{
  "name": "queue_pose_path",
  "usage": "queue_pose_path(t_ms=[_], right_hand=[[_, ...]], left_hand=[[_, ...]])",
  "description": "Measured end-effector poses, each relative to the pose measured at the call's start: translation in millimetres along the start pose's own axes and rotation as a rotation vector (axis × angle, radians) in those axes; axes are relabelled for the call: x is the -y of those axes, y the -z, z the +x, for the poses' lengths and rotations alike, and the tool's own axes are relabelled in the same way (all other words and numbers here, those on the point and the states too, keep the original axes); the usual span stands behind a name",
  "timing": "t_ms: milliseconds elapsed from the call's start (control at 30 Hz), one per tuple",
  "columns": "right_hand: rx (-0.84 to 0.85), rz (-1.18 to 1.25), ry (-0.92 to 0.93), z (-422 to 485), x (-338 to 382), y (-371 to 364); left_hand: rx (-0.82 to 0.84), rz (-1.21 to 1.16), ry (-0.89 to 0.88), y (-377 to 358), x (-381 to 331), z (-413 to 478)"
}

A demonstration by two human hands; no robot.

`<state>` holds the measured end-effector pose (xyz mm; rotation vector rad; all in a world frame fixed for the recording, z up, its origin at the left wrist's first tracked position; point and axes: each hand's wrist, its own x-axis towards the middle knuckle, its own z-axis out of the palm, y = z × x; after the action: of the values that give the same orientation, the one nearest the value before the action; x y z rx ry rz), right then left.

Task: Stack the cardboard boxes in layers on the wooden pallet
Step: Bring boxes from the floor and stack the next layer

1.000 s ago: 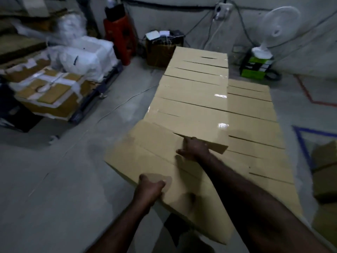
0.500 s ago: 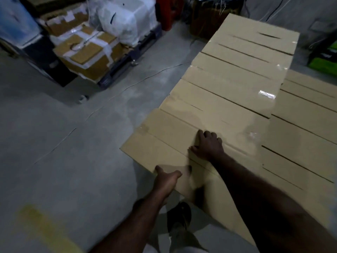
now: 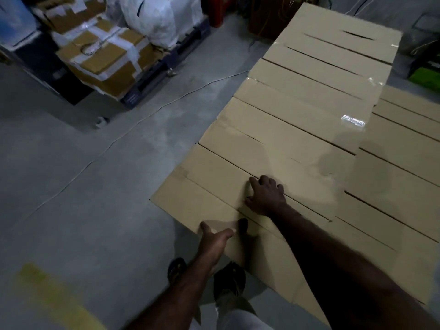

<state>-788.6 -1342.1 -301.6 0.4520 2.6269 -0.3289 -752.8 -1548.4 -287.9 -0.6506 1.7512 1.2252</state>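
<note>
A long tan cardboard box (image 3: 202,184) lies flat at the near left end of a tall stack of like boxes (image 3: 309,91), level with its top layer. My right hand (image 3: 266,195) rests palm down on this box's top, fingers reaching its far edge. My left hand (image 3: 215,240) presses against the box's near side, thumb up along the top edge, fingers straight. A lower layer of boxes (image 3: 404,151) shows to the right. The wooden pallet is hidden under the stack.
Grey concrete floor (image 3: 95,186) with a thin cable across it lies to the left. A dark pallet cart with taped cartons (image 3: 104,58) and white wrapped bundles (image 3: 162,17) stands at back left. My feet (image 3: 228,279) are by the stack's near corner.
The box I carried tilted has come down flat into the top row against the neighbouring box. My left hand shifted from gripping its underside edge to pressing its side; the view dipped downward.
</note>
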Motion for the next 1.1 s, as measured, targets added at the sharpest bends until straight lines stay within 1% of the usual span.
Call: queue_pose_path(t_ms=[67, 133, 267, 333, 400, 467, 567, 633, 667, 733, 800, 933, 1033, 1100], right_hand=[[-0.010, -0.010, 0.010, -0.4, -1.5, -2.5], [-0.016, -0.026, 0.015, -3.2, -2.3, -6.8], [0.009, -0.052, 0.020, -14.0, -4.7, -15.4], [0.009, 0.027, -0.008, -19.4, -7.5, -17.8], [-0.010, 0.144, -0.089, -26.1, -11.5, -16.7], [-0.051, 0.224, -0.188, -32.7, -16.4, -16.5], [-0.081, 0.290, -0.334, -44.8, -30.2, -14.2], [-0.076, 0.312, -0.405, -51.7, -37.4, -13.0], [-0.082, 0.322, -0.447, -55.1, -40.2, -11.7], [-0.121, 0.368, -0.541, -60.3, -43.5, -10.4], [-0.178, 0.469, -0.669, -64.7, -47.9, -11.7], [-0.327, 0.664, -0.951, -69.9, -61.5, -20.2], [-0.363, 0.812, -1.100, -72.1, -74.7, -25.4], [-0.367, 0.894, -1.145, -71.7, -85.0, -28.3]], left_hand=[[0.001, 0.034, 0.000, -0.2, 0.0, 0.7], [0.013, 0.129, 0.017, 2.4, -0.5, -0.4], [0.074, 0.579, 0.022, 22.5, -12.5, 2.4], [0.119, 0.766, -0.007, 33.5, -25.1, 4.6], [0.140, 0.852, -0.016, 45.5, -46.1, 7.2], [0.142, 0.842, -0.045, 59.8, -70.7, 17.1], [0.058, 0.850, -0.229, 71.6, -114.1, 45.6], [0.021, 0.808, -0.291, 78.0, -143.8, 61.2], [0.014, 0.823, -0.321, 78.7, -159.9, 69.8], [-0.050, 0.940, -0.398, 81.7, -188.1, 86.6], [-0.114, 0.991, -0.467, 83.2, -210.4, 95.5], [-0.096, 0.873, -0.473, 83.1, -241.5, 121.6], [-0.113, 0.852, -0.452, 77.1, -253.5, 135.0], [-0.110, 0.858, -0.439, 72.1, -255.8, 145.2]])
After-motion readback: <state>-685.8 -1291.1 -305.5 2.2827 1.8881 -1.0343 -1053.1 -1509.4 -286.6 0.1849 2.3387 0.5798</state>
